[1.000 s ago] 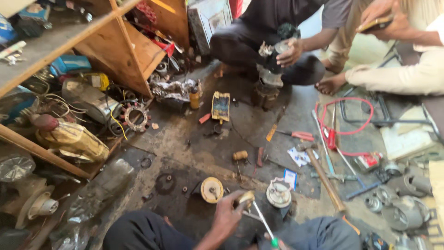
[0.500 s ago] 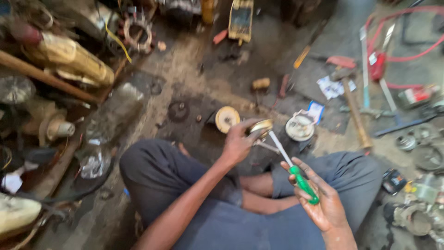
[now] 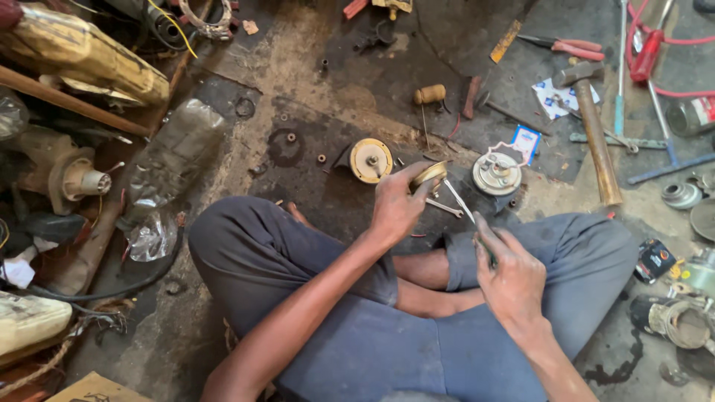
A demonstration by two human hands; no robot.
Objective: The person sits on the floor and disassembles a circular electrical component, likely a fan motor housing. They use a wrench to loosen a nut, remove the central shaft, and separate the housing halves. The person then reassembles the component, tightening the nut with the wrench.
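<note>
Your left hand (image 3: 395,208) holds a brass-yellow disc (image 3: 430,176). On the dark grey, oil-stained floor (image 3: 357,82), centre frame, lies a yellow round cap (image 3: 371,160); to its right a silver-grey round part (image 3: 497,173). Upper right: red-handled pliers (image 3: 562,46), red hose (image 3: 674,91). Your trousers (image 3: 372,327) are slate blue.

Grimy workshop floor (image 3: 313,67). Just beyond the left hand (image 3: 395,208) lie a round brass disc (image 3: 371,159) and a grey round housing (image 3: 497,173). A hammer (image 3: 593,126) and red-handled pliers (image 3: 562,48) lie farther off.
</note>
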